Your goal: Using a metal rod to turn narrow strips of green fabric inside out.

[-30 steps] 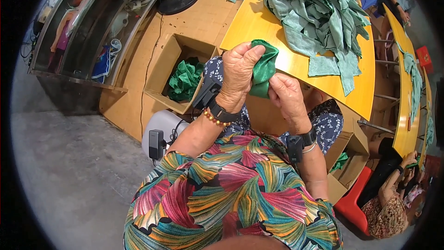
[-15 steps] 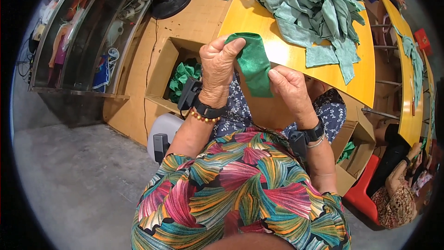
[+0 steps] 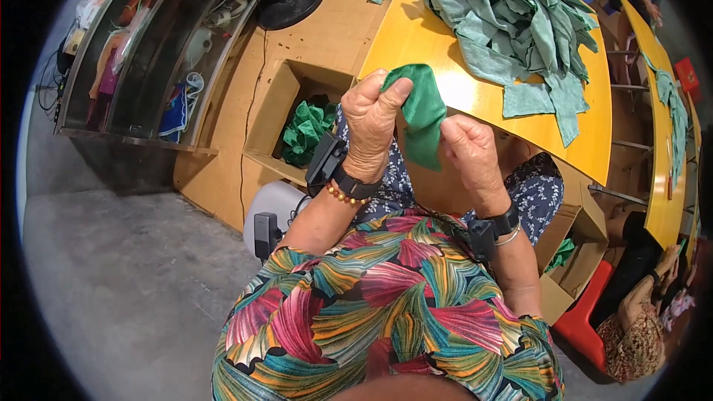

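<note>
A small piece of shiny green fabric [image 3: 423, 111] is stretched between my two hands, above my lap. My left hand [image 3: 371, 119] pinches its upper left edge between thumb and curled fingers. At its right edge my right hand [image 3: 471, 148] grips the cloth with closed fingers. The lower end of the piece hangs loose and narrows to a point. Beyond my right hand, a heap of pale green cloth pieces [image 3: 512, 22] lies on the yellow table [image 3: 431, 37].
An open cardboard box [image 3: 260, 126] with green fabric stands left of my knees; another box [image 3: 590, 252] with green fabric is at the right. Metal shelves [image 3: 134, 67] and a black round stand base [image 3: 293, 4] are at the far left. A co-worker [image 3: 631, 327] sits at the right.
The green fabric has folded and twisted, its lower end now narrower. Both hands still hold it. The whole view has shifted slightly.
</note>
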Demonstrator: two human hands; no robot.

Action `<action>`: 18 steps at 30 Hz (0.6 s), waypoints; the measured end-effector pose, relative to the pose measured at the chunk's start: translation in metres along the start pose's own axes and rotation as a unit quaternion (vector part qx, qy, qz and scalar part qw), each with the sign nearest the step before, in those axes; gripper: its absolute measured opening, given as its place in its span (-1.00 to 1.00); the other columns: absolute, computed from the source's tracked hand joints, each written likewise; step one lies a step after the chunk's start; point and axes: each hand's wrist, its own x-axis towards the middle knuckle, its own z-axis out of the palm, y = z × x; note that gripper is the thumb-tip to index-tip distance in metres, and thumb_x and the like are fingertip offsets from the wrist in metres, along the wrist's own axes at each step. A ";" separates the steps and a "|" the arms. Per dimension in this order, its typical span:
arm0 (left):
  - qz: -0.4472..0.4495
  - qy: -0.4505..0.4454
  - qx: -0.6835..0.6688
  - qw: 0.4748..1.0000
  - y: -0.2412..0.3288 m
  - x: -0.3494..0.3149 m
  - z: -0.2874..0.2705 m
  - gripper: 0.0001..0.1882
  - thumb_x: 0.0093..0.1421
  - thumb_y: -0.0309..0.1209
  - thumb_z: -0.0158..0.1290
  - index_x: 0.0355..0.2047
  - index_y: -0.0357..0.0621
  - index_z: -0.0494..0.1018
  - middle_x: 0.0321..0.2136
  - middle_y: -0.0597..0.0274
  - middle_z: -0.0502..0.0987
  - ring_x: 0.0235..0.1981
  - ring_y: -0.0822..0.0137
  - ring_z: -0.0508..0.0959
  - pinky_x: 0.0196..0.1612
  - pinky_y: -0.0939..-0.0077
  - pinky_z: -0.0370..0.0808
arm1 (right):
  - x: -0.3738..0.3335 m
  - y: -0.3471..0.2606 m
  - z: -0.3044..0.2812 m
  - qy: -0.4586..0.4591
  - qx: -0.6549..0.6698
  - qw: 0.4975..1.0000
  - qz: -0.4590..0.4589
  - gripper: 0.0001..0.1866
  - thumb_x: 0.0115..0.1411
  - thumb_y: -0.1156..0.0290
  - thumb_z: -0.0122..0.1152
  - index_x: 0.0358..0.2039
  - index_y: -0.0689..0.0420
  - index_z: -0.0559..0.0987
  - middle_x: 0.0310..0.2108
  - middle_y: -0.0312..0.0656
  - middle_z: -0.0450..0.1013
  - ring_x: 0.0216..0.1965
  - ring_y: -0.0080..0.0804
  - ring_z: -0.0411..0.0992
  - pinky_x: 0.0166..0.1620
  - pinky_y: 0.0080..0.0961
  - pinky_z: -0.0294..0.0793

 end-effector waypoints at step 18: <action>-0.141 -0.187 -0.136 0.963 0.026 0.027 -0.020 -0.67 -0.02 -0.36 0.15 -0.27 -0.30 0.43 -0.37 0.32 0.48 -0.33 0.49 0.45 -0.19 0.64 0.36 | -0.001 -0.010 -0.016 -0.043 -0.013 0.998 0.038 -0.68 0.18 0.29 0.01 -0.68 0.12 0.36 -0.74 -0.47 0.17 -0.68 -0.75 0.05 -0.62 -0.75 0.01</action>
